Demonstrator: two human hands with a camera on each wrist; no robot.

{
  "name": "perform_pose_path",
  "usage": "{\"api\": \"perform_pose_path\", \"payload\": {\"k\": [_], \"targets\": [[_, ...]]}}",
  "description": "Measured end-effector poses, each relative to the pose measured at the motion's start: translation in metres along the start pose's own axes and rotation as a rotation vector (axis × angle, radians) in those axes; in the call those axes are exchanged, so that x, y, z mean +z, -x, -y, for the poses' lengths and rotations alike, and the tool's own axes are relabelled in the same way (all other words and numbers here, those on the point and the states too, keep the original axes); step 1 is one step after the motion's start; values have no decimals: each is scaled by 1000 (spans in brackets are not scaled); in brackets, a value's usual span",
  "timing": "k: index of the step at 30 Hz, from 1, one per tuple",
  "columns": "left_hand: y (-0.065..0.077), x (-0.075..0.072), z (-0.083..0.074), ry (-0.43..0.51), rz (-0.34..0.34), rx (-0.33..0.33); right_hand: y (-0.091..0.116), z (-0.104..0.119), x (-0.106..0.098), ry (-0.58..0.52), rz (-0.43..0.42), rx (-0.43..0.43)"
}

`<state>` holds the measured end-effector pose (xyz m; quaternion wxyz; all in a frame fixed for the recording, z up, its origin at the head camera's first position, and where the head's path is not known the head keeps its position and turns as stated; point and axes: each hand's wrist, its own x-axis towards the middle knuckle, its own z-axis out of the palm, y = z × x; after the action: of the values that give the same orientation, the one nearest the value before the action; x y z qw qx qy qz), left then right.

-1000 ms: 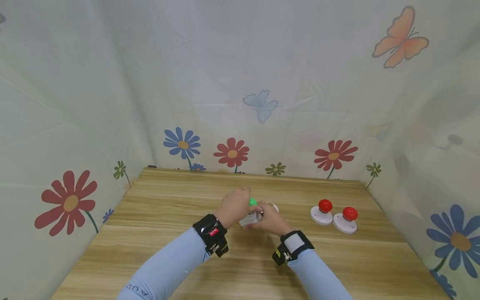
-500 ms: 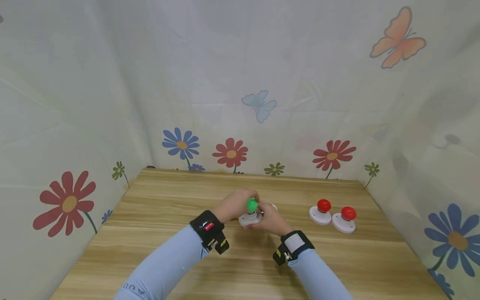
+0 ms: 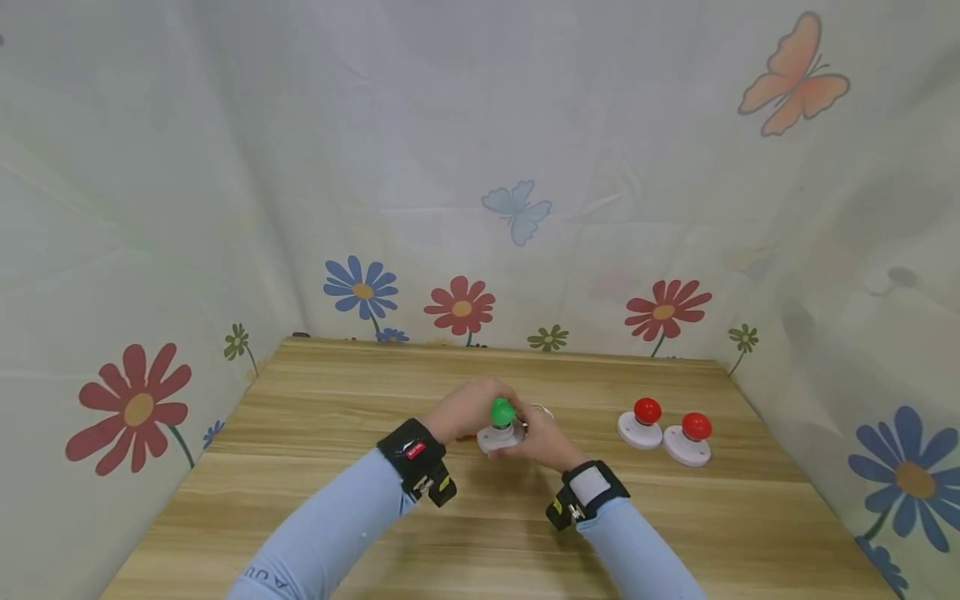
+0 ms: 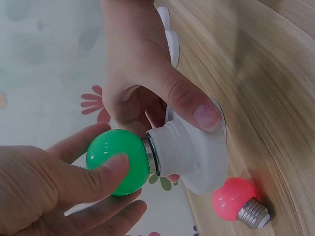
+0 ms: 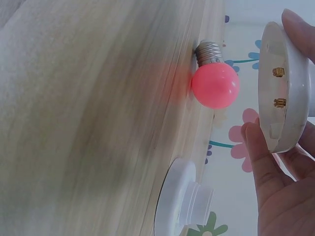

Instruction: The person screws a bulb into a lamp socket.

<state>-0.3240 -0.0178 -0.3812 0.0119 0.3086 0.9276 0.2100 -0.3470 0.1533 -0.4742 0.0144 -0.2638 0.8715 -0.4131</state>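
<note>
A green light bulb [image 3: 502,412] has its metal cap partly inside the mouth of a white lamp holder [image 4: 184,152]. My left hand [image 3: 474,408] pinches the bulb's round glass between thumb and fingers. My right hand [image 3: 551,440] grips the lamp holder by its round base, the thumb across the face. The holder is raised off the table, and its underside shows brass terminals in the right wrist view. A loose red bulb [image 5: 215,84] lies on the table beyond, mostly hidden by my left hand in the head view.
Another white lamp holder [image 5: 178,199], without a bulb, stands on the table behind my right hand. To the right are two white holders with red bulbs [image 3: 647,411] in them. Flowered cloth walls border the wooden table [image 3: 360,375].
My left fingers have shifted around the green bulb, uncovering more of it in the head view. My right hand keeps the lamp holder in nearly the same place.
</note>
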Motion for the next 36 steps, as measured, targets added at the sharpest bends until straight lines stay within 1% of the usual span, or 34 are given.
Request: {"api": "perform_pose_path", "payload": {"k": [2,5,7,10,13,17,20,25,27,30,31,33,36], "targets": [[0,0,-1,6,-10,-43,-1,0,1,-4,5,-12],[0,3,-2,-16,-42,-121,-1,0,2,10,8,-29],[0,5,-3,-53,-72,-163,-2,1,2,16,10,-39],[0,8,-5,-133,-104,-204,-1,3,2,19,7,-47],[-1,11,-5,-217,-122,-233,0,5,2,29,0,-58],[-3,15,-4,-314,-137,-255,0,7,3,38,-4,-66],[-4,15,-5,-363,-147,-270,-1,6,4,2,3,-74],[-5,16,-7,-410,-145,-297,-2,3,5,-30,3,-73],[-5,17,-6,-413,-148,-297,-1,3,5,-21,2,-80],[-5,17,-4,-387,-148,-269,-1,2,5,-22,9,-90],[-5,16,-4,-370,-143,-246,0,1,4,-28,11,-89],[-4,14,-3,-320,-111,-188,0,0,4,-43,16,-80],[-3,10,-2,-223,-32,-85,1,-3,4,-38,24,-57]]}}
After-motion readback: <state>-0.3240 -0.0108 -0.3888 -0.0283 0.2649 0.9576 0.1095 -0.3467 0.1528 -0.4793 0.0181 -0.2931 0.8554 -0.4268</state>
